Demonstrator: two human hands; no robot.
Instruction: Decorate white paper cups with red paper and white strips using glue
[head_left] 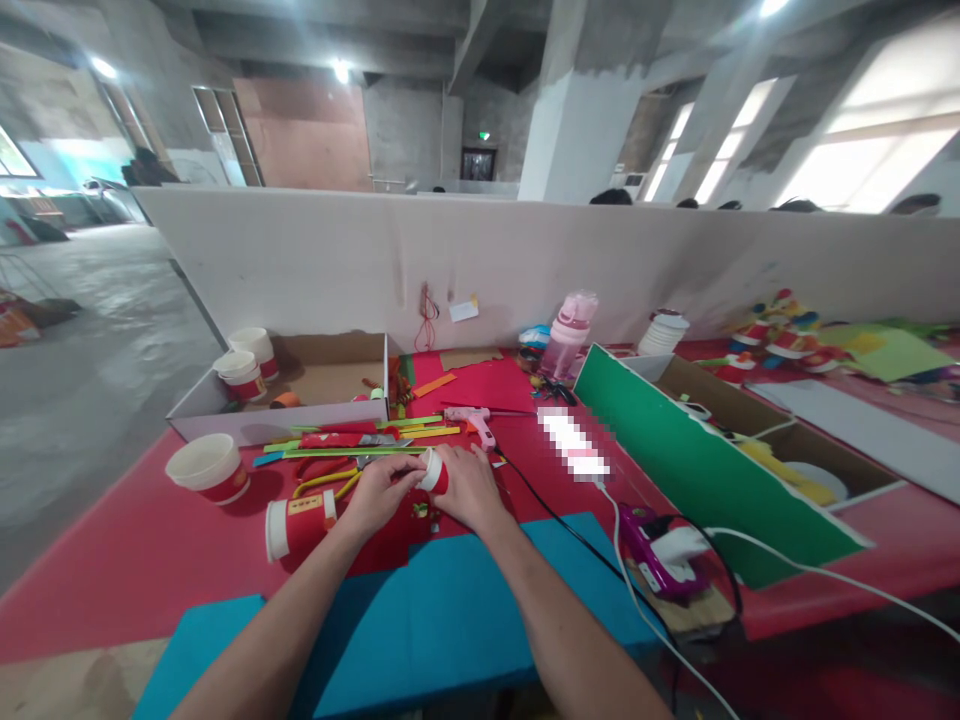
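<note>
My right hand (471, 484) is wrapped round a small red and white paper cup (433, 474), its white part turned up and to the left. From the other side, my left hand (385, 488) pinches at the cup's edge with thumb and fingertips; I cannot make out anything finer between them. Left of my left forearm, a red paper cup (300, 525) lies on its side. Behind the hands rests a pink glue gun (474, 418). Scissors with yellow handles (330, 482) and several coloured strips (352, 453) lie beyond my left hand.
A white-sided box (277, 428) with cups stands back left, near another cup (208, 468). On the right are a green-sided box (705, 470), a purple power strip (660, 560) and trailing cables. A pink bottle (568, 335) stands before the white partition (315, 260). Blue sheet (450, 620) covers the front edge.
</note>
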